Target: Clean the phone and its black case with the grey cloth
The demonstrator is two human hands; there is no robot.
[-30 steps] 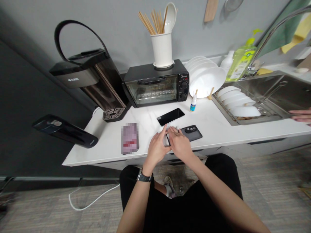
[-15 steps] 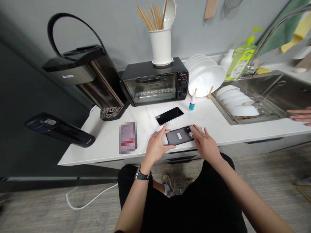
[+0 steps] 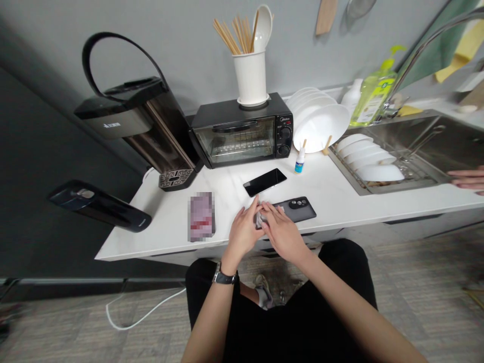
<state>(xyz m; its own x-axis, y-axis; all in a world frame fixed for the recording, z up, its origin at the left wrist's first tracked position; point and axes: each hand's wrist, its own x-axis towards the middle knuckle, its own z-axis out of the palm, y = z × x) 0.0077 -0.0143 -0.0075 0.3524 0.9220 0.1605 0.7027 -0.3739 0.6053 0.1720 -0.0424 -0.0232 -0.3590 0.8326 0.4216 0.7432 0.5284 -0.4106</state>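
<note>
A dark grey phone (image 3: 298, 214) lies back up near the counter's front edge, its camera lenses showing at the right end. My left hand (image 3: 245, 227) has thumb and forefinger around the phone's left end. Over that same end rests my right hand (image 3: 284, 234), with a crumpled whitish wipe (image 3: 260, 220) under its fingertips. The two hands meet there and hide the phone's left part. Just behind lies another phone (image 3: 265, 182), black screen up. A small white bottle with a blue label (image 3: 299, 162) stands beyond it.
A blurred-out pinkish item (image 3: 201, 217) and a dark flask-like object (image 3: 100, 205) are at left. Behind stand a water dispenser (image 3: 139, 121) and toaster oven (image 3: 238, 136). Plates (image 3: 321, 126) and a sink (image 3: 427, 136) are at right. Another person's hand (image 3: 469, 179) enters at right.
My right hand has slid left along the phone with the wipe, from the camera end to my left hand. The camera lenses are now uncovered. The view has shifted slightly.
</note>
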